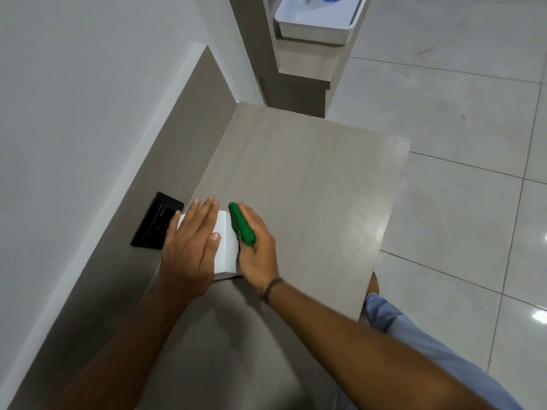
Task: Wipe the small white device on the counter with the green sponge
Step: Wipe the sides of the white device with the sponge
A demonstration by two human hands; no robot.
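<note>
The small white device (226,247) is a box-shaped unit standing on the grey wood-grain counter (310,187) close to the back panel. My left hand (189,247) lies flat on its top, fingers together, holding it down. My right hand (257,247) grips the green sponge (241,223) and presses it against the device's right side face. Most of the device's top is hidden under my left hand.
A black socket panel (157,221) is set in the grey back panel just left of the device. The counter's right edge drops to a tiled floor (458,128). A white tray (316,22) sits on a shelf unit beyond the counter. A denim-clad leg (414,335) shows at lower right.
</note>
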